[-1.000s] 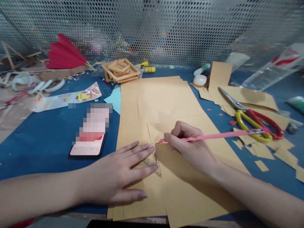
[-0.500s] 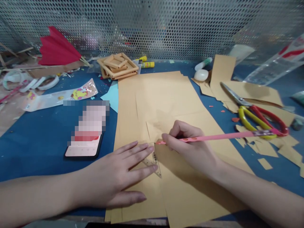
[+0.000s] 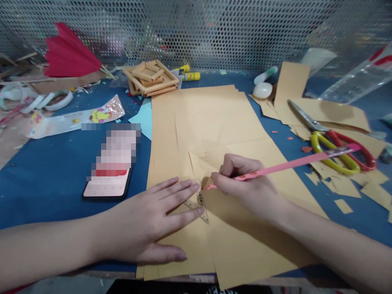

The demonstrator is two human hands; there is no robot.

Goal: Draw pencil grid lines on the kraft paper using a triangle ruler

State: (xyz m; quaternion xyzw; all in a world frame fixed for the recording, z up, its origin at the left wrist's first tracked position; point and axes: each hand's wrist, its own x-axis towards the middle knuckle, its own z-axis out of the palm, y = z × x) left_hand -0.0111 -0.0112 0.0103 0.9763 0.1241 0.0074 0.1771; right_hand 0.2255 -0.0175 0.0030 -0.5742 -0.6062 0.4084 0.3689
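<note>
My left hand (image 3: 150, 220) lies flat with fingers stretched out, pressing a small clear triangle ruler (image 3: 199, 203) onto sheets of brown kraft paper (image 3: 211, 122). My right hand (image 3: 245, 185) is closed around a long pink pencil (image 3: 288, 165). The pencil tip rests against the ruler's top right edge, on the paper. The pencil's far end points right, over the scissors.
A phone (image 3: 110, 169) lies left of the paper on the blue mat (image 3: 52, 171). Yellow and red scissors (image 3: 333, 143) rest on paper scraps at right. Wooden frames (image 3: 150, 77), glue sticks (image 3: 190, 76), a red folded paper piece (image 3: 69, 53), tape rolls (image 3: 45, 100) and a perforated metal wall (image 3: 196, 28) stand behind.
The view has shifted slightly, so everything sits a little lower and left. Both hands keep their hold; the pencil tip has stayed at the ruler's upper corner.
</note>
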